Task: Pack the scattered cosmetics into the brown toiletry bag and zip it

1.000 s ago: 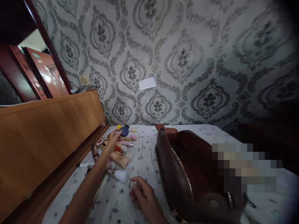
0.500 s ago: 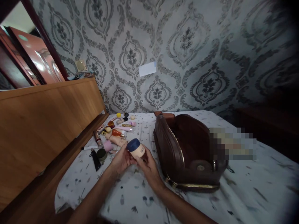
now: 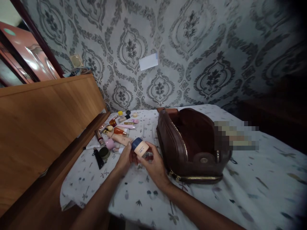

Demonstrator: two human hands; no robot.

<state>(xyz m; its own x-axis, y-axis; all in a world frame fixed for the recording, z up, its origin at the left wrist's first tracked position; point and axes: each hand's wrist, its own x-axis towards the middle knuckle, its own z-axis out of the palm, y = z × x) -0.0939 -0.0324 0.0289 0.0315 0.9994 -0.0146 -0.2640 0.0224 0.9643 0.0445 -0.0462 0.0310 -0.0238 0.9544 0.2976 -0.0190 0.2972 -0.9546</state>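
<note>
Both my hands hold a small beige jar with a dark blue lid [image 3: 140,147] above the patterned white bedsheet [image 3: 148,198]. My left hand [image 3: 124,158] grips it from the left, and my right hand [image 3: 153,163] pinches it from the right. An open brown leather bag [image 3: 192,145] stands just right of my hands, its zipper side facing me. A scatter of cosmetics [image 3: 115,131] lies to the left: tubes, bottles, a pink sponge and a dark round compact [image 3: 104,152].
A wooden headboard [image 3: 45,127] runs along the left side. Patterned grey wallpaper [image 3: 182,54] with a white card on it backs the bed. A mirror and red door show at the upper left. A blurred patch sits beside the bag.
My left hand reached out to the cosmetics, took the blue-lidded jar and brought it back; my right hand joined it. The view has tilted down a little.
</note>
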